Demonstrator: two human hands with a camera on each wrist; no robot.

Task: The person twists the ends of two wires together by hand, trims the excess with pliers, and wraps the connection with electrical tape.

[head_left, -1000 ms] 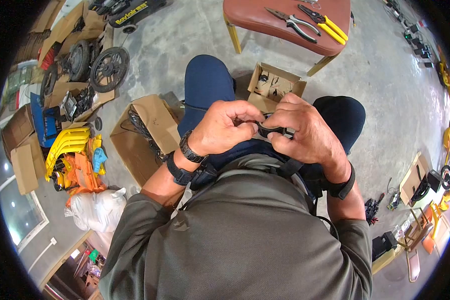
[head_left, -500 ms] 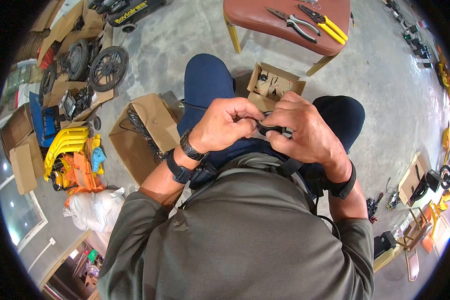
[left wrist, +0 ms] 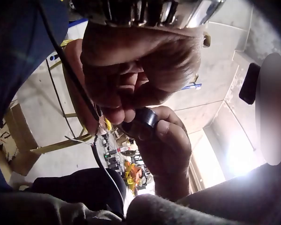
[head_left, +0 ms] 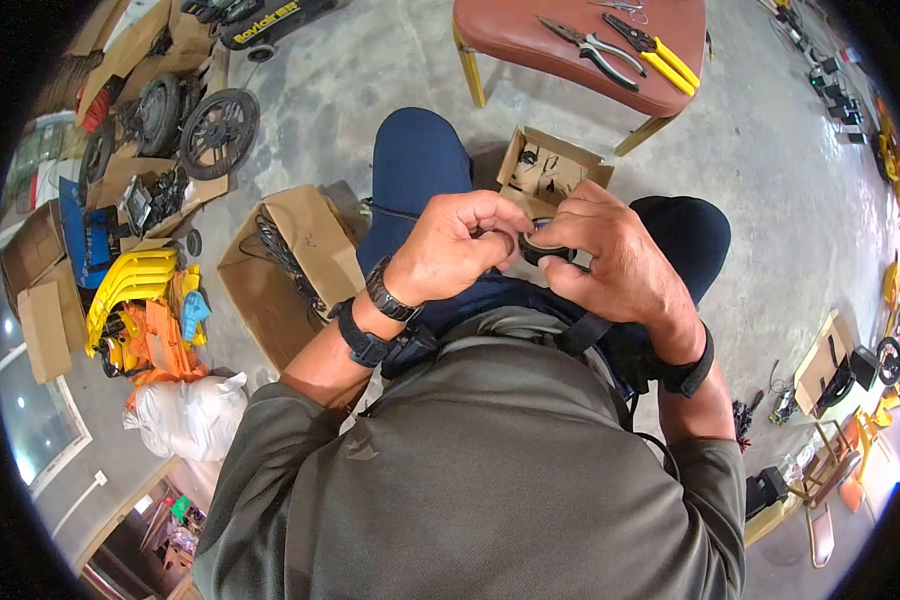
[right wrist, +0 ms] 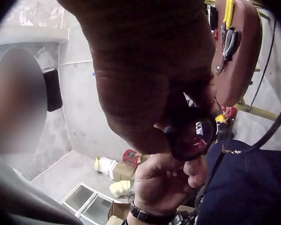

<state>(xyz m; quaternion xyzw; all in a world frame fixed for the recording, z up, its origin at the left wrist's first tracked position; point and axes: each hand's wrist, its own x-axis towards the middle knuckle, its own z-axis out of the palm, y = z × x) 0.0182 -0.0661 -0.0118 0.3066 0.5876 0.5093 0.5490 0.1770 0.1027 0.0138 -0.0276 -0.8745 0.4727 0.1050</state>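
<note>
Head view: I am holding a black ring [head_left: 542,247] above my legs [head_left: 415,170]. My right hand [head_left: 610,262] is wrapping it so it cannot slip, and my left hand [head_left: 450,250] is curling in against it.

Left wrist view: my left fingertips are pinching a thin wire [left wrist: 77,86] right beside the ring, which is perhaps a tape roll; it is blurred.

Right wrist view: my right fingers are gripping the ring's rim, keeping it steady near the left hand.

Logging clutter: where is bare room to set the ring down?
Bare: the stool seat left of the pliers; the floor between wheel and stool. Crowded: boxes on the left, the small box just past the ring.
</note>
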